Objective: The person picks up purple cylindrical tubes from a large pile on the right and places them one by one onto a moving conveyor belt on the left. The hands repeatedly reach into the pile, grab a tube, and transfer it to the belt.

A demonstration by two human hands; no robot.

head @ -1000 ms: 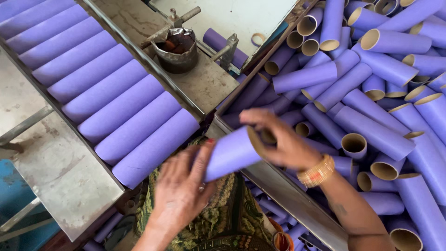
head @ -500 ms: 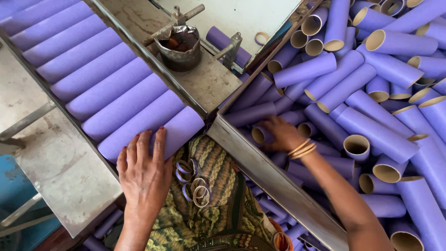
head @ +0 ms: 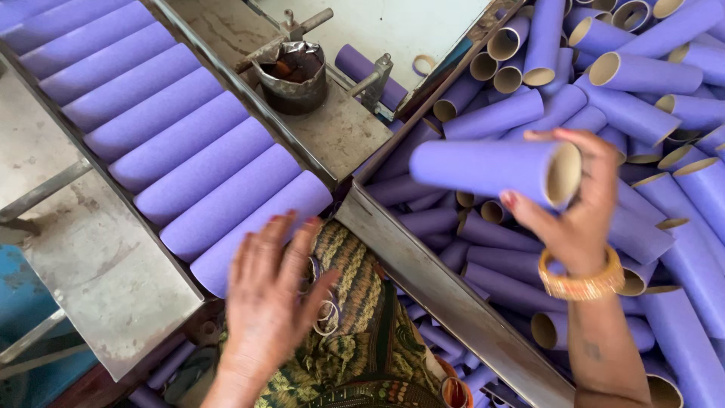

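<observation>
My right hand point(head: 578, 204) grips a purple cardboard tube point(head: 491, 168) by its open end and holds it level above the pile of loose purple tubes point(head: 642, 83). My left hand point(head: 268, 298) hangs open, fingers spread, over my lap and just below the nearest tube point(head: 257, 227) of a row lying side by side on the slanted metal tray point(head: 113, 287). It holds nothing. A gold bangle sits on my right wrist.
A metal pot point(head: 293, 72) with dark contents stands on the grey plate behind the row, beside a bracket holding one more tube point(head: 361, 69). A metal rail point(head: 445, 295) divides my lap from the bin of tubes. Small rings point(head: 326, 317) lie on my patterned cloth.
My right hand has lifted a new tube out of the pile. My left hand has drawn back from the row, where it had pressed the previous tube into place.
</observation>
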